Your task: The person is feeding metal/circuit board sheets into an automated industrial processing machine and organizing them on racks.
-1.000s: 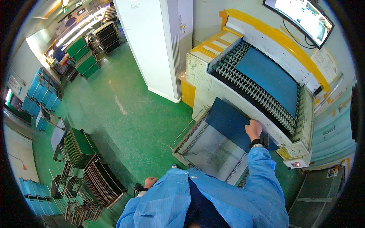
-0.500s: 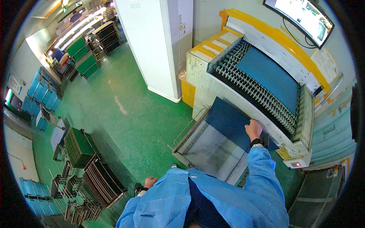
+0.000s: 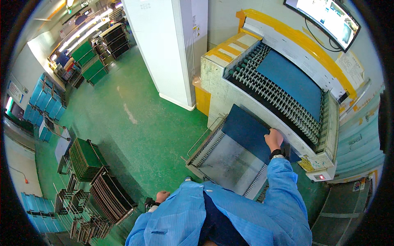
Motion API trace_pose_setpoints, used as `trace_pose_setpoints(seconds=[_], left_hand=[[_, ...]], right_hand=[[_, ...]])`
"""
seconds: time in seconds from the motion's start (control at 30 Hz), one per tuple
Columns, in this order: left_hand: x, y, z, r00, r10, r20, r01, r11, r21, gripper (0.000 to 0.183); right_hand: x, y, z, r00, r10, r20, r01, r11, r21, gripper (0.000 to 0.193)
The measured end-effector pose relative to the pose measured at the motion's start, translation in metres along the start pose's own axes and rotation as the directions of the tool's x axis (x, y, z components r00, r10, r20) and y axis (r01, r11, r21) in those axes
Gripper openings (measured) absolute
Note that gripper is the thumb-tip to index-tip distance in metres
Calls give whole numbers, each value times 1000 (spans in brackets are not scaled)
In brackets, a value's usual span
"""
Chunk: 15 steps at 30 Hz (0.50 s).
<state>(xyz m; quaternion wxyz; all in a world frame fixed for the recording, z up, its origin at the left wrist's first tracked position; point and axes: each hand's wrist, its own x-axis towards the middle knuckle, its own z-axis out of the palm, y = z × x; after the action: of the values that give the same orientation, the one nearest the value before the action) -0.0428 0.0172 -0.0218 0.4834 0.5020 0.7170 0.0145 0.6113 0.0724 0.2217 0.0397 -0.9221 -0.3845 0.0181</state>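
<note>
"Blue boards (image 3: 45, 98) stood in racks at the far left; what came after them?"

"Some green boards (image 3: 85, 162) stood on edge in a close row, with dark boards (image 3: 111, 197) just beside them."

"And the left hand (image 3: 163, 196)?"

"It hung over the green floor (image 3: 135, 127), near the blue jacket (image 3: 172, 223), its fingers curled loosely inward."

"What stood right of that?"

"A tall white cabinet (image 3: 164, 49) farther off, then, nearer, a low metal rack (image 3: 208, 148) with toothed sides and a pale grey surface (image 3: 227, 162) between them."

"Where was the dark blue panel (image 3: 245, 131)?"

"Across the far part of that rack, close along the front of the machine (image 3: 246, 96). Whether it rested on the rack, I couldn't tell."

"So the right hand (image 3: 273, 140) had it?"

"Yes, gripping it by the edge on the machine's side, a dark band (image 3: 276, 154) around the wrist."

"Anything above?"

"Rows of rollers (image 3: 283, 112) on the machine, a lighter blue panel (image 3: 291, 80) lying over them, and a lit screen (image 3: 328, 20) up at the right"
</note>
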Motion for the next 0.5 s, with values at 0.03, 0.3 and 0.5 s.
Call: trace_pose_setpoints(seconds=[0.03, 0.3, 0.5], left_hand=[[1, 0, 0, 1000, 7, -1, -7, 1000, 12, 35], [-7, 15, -5, 1000, -22, 6, 21, 999, 43, 35], [0, 7, -4, 1000, -3, 24, 1, 998, 68, 34]], right_hand=[[0, 0, -1, 1000, 3, 0, -3, 1000, 0, 36], [4, 4, 6, 1000, 13, -8, -13, 1000, -10, 35], [6, 7, 10, 1000, 16, -14, -16, 1000, -15, 35]])
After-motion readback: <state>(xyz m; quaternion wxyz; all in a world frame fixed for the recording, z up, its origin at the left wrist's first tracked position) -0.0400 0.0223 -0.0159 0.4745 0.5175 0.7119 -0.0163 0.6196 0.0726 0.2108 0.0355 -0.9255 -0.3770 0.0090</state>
